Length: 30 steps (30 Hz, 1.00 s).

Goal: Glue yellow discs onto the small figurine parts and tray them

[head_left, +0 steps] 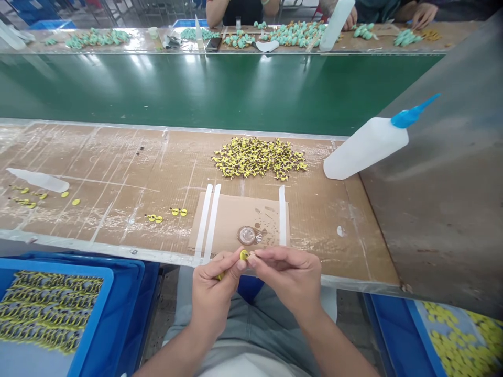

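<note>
Your left hand [214, 296] and right hand [286, 277] meet just in front of the cardboard sheet [231, 222] on the surface [106, 157]. The fingers [231, 264] of both hands are pressed together, pinching one small yellow piece [244, 255] at their tips. A second yellow bit [220, 276] shows under your left hand.

On the sheet lie one round clear disc [247, 235] and three white strips [204, 225]. Beyond the sheet is one heap of yellow-and-black parts [259, 157], too many to count. To its right, one white bottle with a blue nozzle [365, 146] lies tilted. Left of it are two yellow pairs [167, 214] and one white bottle [39, 179]. Nearer you than the sheet sit two blue trays [51, 314], one on either side, holding yellow parts.
</note>
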Each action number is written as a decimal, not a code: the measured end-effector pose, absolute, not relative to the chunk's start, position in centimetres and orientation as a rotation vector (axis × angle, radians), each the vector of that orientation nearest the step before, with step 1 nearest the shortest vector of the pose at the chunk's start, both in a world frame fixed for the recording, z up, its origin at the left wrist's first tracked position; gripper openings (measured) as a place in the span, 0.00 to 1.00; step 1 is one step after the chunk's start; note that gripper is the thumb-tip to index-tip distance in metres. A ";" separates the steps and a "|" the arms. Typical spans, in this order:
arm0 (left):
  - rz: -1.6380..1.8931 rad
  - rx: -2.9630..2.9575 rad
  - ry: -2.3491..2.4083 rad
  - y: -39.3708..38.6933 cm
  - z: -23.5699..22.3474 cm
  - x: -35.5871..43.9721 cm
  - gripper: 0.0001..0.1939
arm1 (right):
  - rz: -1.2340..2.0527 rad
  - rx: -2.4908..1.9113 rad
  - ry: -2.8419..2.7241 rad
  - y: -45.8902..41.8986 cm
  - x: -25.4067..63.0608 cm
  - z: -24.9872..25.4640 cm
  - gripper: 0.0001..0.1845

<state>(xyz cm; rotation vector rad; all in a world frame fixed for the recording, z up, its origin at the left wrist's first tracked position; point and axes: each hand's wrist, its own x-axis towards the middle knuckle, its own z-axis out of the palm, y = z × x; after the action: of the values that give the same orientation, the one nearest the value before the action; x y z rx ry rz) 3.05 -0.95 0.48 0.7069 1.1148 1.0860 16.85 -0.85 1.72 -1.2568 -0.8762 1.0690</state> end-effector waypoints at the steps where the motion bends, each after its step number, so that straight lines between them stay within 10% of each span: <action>1: 1.083 0.697 1.114 -0.9 0.6 3.1 0.11 | 1.107 -1.257 -0.863 -0.7 16.9 1.8 0.07; 30: 1.080 0.470 0.930 0.1 1.1 3.0 0.07 | 1.467 -1.128 -0.655 0.2 16.9 2.4 0.11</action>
<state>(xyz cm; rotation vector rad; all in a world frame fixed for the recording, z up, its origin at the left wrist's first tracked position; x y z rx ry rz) 2.96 0.05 1.11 0.4700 0.9302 1.0801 16.86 0.25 2.41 -1.1278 -0.6553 1.4674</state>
